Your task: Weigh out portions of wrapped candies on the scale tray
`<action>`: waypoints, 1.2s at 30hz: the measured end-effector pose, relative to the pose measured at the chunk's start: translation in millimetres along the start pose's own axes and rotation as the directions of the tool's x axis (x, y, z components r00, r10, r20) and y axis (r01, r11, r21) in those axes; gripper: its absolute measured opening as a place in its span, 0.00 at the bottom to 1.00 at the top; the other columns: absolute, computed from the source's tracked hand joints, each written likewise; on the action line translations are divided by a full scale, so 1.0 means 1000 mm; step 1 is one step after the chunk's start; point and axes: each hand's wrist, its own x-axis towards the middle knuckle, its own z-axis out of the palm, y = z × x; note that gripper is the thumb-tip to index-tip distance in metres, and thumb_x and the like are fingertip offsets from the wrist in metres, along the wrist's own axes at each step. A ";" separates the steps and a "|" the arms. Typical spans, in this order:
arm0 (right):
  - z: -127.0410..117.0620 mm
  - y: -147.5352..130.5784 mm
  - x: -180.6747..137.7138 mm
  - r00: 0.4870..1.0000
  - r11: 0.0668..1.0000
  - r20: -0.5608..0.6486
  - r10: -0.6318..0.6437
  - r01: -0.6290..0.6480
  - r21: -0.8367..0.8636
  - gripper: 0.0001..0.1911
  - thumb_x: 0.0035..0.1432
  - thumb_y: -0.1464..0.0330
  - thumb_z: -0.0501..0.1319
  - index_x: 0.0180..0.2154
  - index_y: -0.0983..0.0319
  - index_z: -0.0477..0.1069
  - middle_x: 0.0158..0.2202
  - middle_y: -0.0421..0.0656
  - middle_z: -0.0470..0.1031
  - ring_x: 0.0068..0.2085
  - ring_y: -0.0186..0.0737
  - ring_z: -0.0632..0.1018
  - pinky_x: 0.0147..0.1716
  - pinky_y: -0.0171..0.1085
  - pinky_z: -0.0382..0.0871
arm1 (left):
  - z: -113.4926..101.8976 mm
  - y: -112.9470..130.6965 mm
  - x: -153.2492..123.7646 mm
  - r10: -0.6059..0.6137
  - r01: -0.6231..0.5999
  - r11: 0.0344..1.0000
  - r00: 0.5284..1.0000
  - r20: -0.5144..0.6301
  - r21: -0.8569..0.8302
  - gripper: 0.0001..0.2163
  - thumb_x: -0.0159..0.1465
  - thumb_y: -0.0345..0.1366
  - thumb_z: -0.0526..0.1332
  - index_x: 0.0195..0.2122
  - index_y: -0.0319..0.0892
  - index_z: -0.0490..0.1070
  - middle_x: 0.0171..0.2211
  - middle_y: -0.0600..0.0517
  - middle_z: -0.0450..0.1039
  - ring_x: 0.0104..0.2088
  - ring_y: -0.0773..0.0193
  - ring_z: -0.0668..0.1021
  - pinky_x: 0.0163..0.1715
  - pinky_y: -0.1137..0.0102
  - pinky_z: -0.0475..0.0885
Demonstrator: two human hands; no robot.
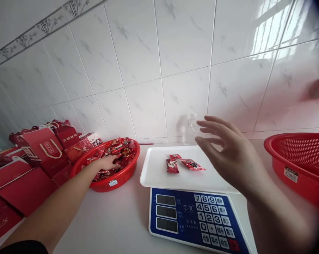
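Observation:
My left hand [108, 162] reaches into a red plastic basket [106, 186] heaped with red-wrapped candies [126, 144]. Its thumb and forefinger show apart and touch the wrappers; the other fingertips are hard to make out. Over the right side of a digital scale, my right hand [229, 155] hovers with its fingers spread and nothing in them. Several small red packets lie on the scale's white tray [155, 173]: a candy packet [172, 166] at the front, another packet [192, 164] to its right, and more wrapper [175, 156] behind. The blue keypad panel [188, 222] faces me.
Stacked red gift boxes [43, 144], some with rope handles, crowd the left side beside the basket. A second red basket [278, 165] stands at the right. Behind the tray, a clear plastic bottle [192, 125] stands near the tiled wall [140, 98].

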 end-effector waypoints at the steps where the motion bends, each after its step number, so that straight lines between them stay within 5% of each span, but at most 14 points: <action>1: 0.002 0.001 -0.001 1.000 1.000 0.026 0.005 -0.005 -0.020 0.17 0.59 0.60 0.57 0.49 0.55 0.70 0.57 0.48 0.65 0.36 0.42 0.78 0.33 0.44 0.77 | 0.002 -0.001 0.001 -0.006 0.005 1.000 1.000 0.020 0.018 0.30 0.48 0.52 0.62 0.51 0.43 0.68 0.57 0.41 0.65 0.54 0.45 0.69 0.50 0.60 0.65; 4: 0.005 0.002 -0.002 0.996 0.999 0.091 0.024 -0.019 -0.050 0.18 0.59 0.58 0.55 0.50 0.55 0.70 0.58 0.47 0.63 0.37 0.43 0.78 0.32 0.43 0.76 | 0.007 0.003 0.006 -0.008 0.005 0.999 0.998 0.065 0.047 0.32 0.45 0.52 0.63 0.52 0.44 0.67 0.60 0.40 0.59 0.56 0.41 0.67 0.52 0.56 0.62; 11: 0.006 0.001 -0.003 0.990 0.999 0.143 0.015 -0.008 -0.048 0.18 0.60 0.57 0.55 0.50 0.54 0.69 0.58 0.46 0.63 0.39 0.43 0.78 0.33 0.43 0.76 | 0.012 0.007 0.009 0.047 -0.046 0.999 0.995 0.084 -0.012 0.19 0.50 0.43 0.60 0.43 0.45 0.69 0.44 0.47 0.75 0.41 0.54 0.77 0.41 0.66 0.69; 17: 0.006 0.002 -0.002 0.986 0.999 0.169 -0.008 0.014 -0.031 0.19 0.60 0.57 0.54 0.50 0.55 0.69 0.57 0.46 0.64 0.40 0.44 0.77 0.33 0.42 0.77 | 0.007 0.016 -0.001 0.026 -0.023 0.998 0.998 0.052 -0.055 0.19 0.48 0.41 0.62 0.42 0.44 0.69 0.37 0.51 0.77 0.36 0.57 0.78 0.34 0.69 0.70; 25: 0.007 0.002 -0.003 0.983 0.999 0.180 -0.027 0.033 -0.032 0.17 0.60 0.58 0.55 0.49 0.54 0.70 0.56 0.44 0.65 0.39 0.41 0.78 0.32 0.40 0.77 | -0.001 0.008 0.007 -0.049 0.052 0.999 0.989 -0.139 0.013 0.13 0.56 0.40 0.57 0.41 0.42 0.70 0.43 0.46 0.76 0.43 0.55 0.77 0.40 0.70 0.68; 36: 0.009 0.000 -0.004 0.976 0.998 0.216 -0.022 0.035 -0.056 0.16 0.61 0.60 0.55 0.48 0.55 0.71 0.57 0.46 0.65 0.38 0.42 0.78 0.31 0.40 0.77 | 0.007 -0.007 0.017 -0.136 0.174 0.965 0.972 -0.194 0.197 0.33 0.54 0.52 0.58 0.60 0.45 0.58 0.60 0.38 0.56 0.60 0.39 0.59 0.51 0.53 0.61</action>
